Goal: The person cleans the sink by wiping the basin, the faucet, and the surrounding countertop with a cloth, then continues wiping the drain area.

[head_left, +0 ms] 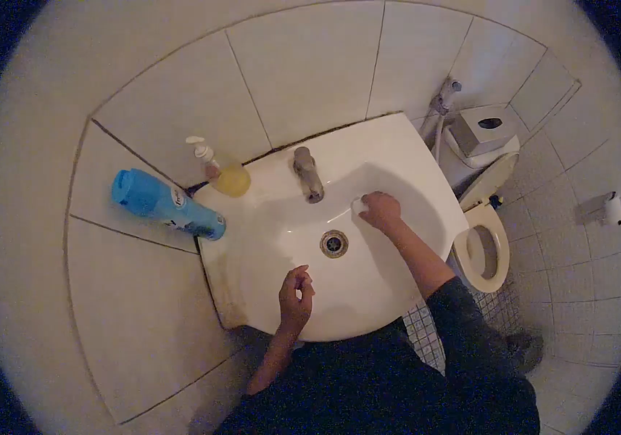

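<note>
Inside the white sink (252,290), my right hand (381,212) is closed on a small white object (359,206) against the basin's right inner wall. Most of that object is hidden by the fingers. My left hand (296,296) hovers over the front left part of the basin, fingers curled with the thumb and fingertips near each other; I can make out nothing in it. Between the hands lies the round metal drain (333,244). Behind it the faucet (308,175) stands on the sink's back ledge.
A blue bottle (167,205) and a pump bottle with yellow liquid (233,180) stand at the sink's left. To the right are a toilet (497,239) with its lid raised, a tissue box (481,131) on the tank, a wall sprayer (446,96) and a paper roll holder (613,209).
</note>
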Tool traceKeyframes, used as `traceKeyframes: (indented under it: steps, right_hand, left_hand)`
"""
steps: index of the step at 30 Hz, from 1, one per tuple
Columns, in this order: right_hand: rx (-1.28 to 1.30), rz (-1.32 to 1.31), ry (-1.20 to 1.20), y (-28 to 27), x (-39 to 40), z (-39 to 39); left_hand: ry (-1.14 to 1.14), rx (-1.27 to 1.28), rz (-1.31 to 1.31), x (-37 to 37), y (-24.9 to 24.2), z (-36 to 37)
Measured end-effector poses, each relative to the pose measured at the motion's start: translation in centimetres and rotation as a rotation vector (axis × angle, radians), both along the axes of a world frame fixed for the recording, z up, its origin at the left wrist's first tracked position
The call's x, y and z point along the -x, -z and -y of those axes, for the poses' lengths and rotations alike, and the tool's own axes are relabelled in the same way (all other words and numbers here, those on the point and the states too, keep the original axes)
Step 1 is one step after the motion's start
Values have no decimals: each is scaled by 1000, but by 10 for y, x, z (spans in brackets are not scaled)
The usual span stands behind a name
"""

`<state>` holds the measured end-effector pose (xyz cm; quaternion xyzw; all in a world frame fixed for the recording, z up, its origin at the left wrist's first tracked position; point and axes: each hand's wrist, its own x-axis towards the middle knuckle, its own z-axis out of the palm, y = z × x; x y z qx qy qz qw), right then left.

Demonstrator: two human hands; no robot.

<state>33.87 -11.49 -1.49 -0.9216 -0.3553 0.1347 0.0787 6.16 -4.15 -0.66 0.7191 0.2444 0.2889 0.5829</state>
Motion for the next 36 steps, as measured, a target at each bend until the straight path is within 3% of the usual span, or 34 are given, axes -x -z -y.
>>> traceKeyframes:
  steps: [2, 9, 12, 14, 17, 19, 22, 25, 31, 35, 36]
  right_hand:
    - [65, 234, -124, -4, -1, -4]
    - [-48, 309, -38, 24, 29, -5]
    - [-81, 193, 150, 28, 52, -18]
    - [-129, 12, 395, 38, 78, -37]
    - [-163, -40, 326, 36, 113, -54]
    - [10, 36, -73, 39, 129, -60]
    - [-36, 237, -81, 44, 116, -50]
    - [95, 41, -22, 5, 79, -20]
    - [-109, 73, 7, 55, 114, -51]
    - [-31, 74, 3, 18, 105, -39]
    - [-6, 45, -16, 35, 82, -30]
  left_hand:
    - [-13, -2, 3, 1, 1, -1]
    - [19, 24, -40, 1, -4, -2]
    - [29, 9, -30, 0, -2, -1]
    - [40, -4, -35, -3, -3, 0]
    - [50, -8, -51, -3, -3, -2]
    - [70, -7, -67, -2, 1, -3]
    - [63, 8, -80, -1, 0, -3]
    - [52, 38, -91, -2, -2, -2]
    - [47, 42, -53, -1, 2, -3]
    - [38, 66, -59, -1, 1, -3]
    - [30, 57, -33, -2, 4, -3]
